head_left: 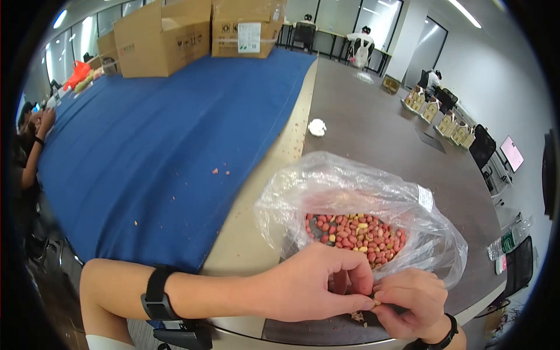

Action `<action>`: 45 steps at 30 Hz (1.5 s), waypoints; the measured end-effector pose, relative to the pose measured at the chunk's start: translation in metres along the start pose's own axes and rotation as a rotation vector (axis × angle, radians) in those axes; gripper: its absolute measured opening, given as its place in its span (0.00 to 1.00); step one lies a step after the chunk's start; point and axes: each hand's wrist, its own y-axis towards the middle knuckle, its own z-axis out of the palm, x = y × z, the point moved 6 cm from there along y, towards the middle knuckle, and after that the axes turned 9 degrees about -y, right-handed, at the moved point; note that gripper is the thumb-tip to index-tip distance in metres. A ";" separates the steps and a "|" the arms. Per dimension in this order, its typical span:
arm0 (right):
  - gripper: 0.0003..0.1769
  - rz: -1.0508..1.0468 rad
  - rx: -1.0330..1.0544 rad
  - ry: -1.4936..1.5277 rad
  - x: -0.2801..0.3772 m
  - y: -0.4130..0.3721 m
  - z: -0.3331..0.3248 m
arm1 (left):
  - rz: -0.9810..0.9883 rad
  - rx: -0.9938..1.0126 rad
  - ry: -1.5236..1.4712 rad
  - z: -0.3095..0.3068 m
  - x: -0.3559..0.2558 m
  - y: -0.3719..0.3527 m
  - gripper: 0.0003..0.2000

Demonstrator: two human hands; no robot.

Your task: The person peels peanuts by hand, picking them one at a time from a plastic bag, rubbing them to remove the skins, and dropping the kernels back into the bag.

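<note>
A clear plastic bag [344, 169] lies open on the dark tabletop, with many red-skinned peanuts [373, 236] and a few pale ones inside. Just in front of its opening, my left hand [318, 283] is closed, thumb and fingers pinched together. My right hand [411, 300] meets it fingertip to fingertip, also pinching. Between the fingertips shows a small pale peanut [377, 302], mostly covered by the fingers. Below them, bits of peanut skin [358, 317] lie near the table's front edge.
A blue cloth [175, 146] covers the table's left part, with cardboard boxes [163, 46] at its far end. A crumpled white tissue [317, 127] lies beyond the bag. Small wooden house models [431, 111] stand at the right. Another person's hand [46, 119] is at the far left.
</note>
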 end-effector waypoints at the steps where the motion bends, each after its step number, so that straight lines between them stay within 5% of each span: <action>1: 0.15 -0.011 -0.017 -0.003 0.000 0.000 -0.001 | -0.014 -0.025 -0.036 -0.001 0.001 0.001 0.05; 45: 0.12 0.150 -0.011 0.159 -0.011 -0.001 0.000 | 0.110 0.012 0.132 0.002 -0.001 0.001 0.06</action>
